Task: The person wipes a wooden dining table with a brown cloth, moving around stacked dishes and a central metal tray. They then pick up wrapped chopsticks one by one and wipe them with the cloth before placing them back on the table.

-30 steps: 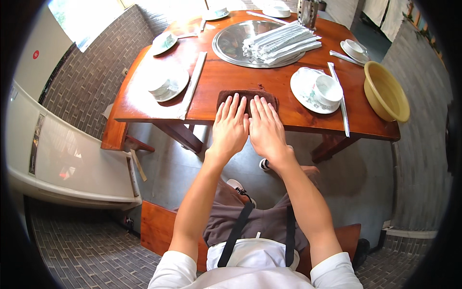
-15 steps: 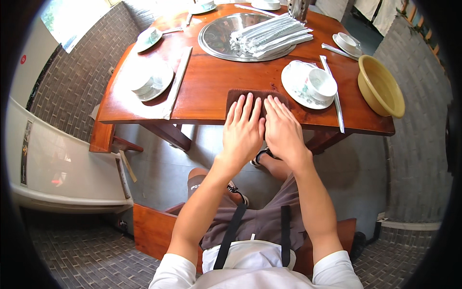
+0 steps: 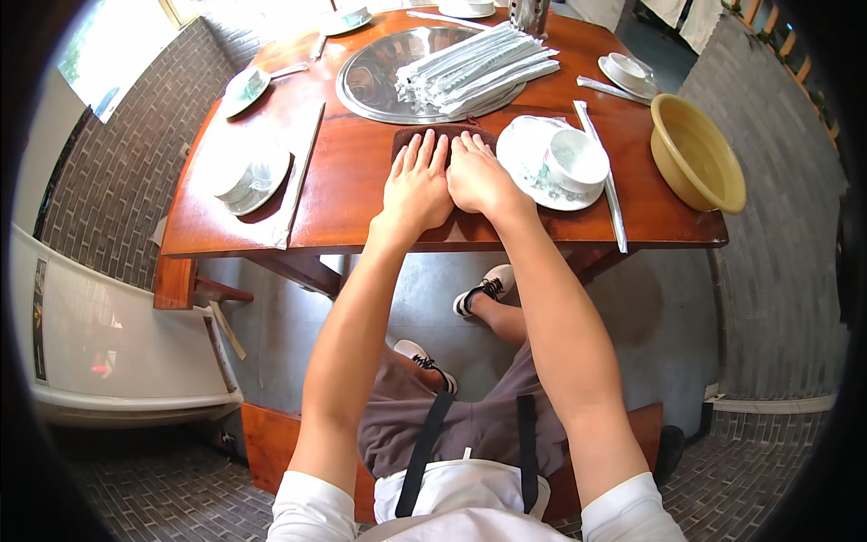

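A dark brown cloth (image 3: pixel 405 136) lies folded on the wooden table (image 3: pixel 361 194), its far edge and corners showing past my fingertips. My left hand (image 3: pixel 417 188) presses flat on it, fingers stretched forward. Beside it, almost touching, my right hand (image 3: pixel 483 179) also lies flat, palm down, on the cloth. Most of the cloth is hidden under both hands. Just right of my right hand stands a white plate (image 3: pixel 519 163) with a white bowl (image 3: pixel 578 158) on it. A long wrapped chopstick packet (image 3: pixel 603 176) rests along that plate's right side.
Ahead, a round metal disc (image 3: pixel 366 86) carries a pile of wrapped packets (image 3: pixel 479 68). A yellow-brown basin (image 3: pixel 700 154) sits at the right edge. More dishes (image 3: pixel 257 176) and a packet (image 3: pixel 302 176) lie left; others line the far side. A metal container (image 3: pixel 528 16) stands behind.
Both hands have pushed the cloth forward across the table, away from me, toward the metal disc. They stay flat on it. The view has shifted slightly.
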Demonstrator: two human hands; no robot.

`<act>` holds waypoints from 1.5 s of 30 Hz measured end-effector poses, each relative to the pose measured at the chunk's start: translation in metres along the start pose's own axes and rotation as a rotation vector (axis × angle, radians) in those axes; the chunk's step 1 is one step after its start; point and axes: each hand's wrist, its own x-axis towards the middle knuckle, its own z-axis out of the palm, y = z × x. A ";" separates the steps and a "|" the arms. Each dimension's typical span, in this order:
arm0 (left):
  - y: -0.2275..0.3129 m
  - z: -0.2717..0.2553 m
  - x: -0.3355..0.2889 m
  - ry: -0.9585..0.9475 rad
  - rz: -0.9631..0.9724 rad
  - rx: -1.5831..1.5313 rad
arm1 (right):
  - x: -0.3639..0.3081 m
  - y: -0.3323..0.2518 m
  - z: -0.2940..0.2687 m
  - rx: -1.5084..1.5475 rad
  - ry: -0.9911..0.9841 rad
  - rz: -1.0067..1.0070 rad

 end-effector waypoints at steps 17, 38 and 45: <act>0.005 0.008 -0.016 0.190 -0.012 -0.004 | -0.005 0.001 0.001 -0.081 0.115 -0.122; -0.028 -0.060 -0.021 0.323 -0.097 -0.715 | -0.094 -0.032 0.001 -0.084 0.147 -0.274; -0.017 -0.048 0.096 0.336 -0.177 -0.468 | -0.095 -0.030 0.007 -0.018 0.262 -0.286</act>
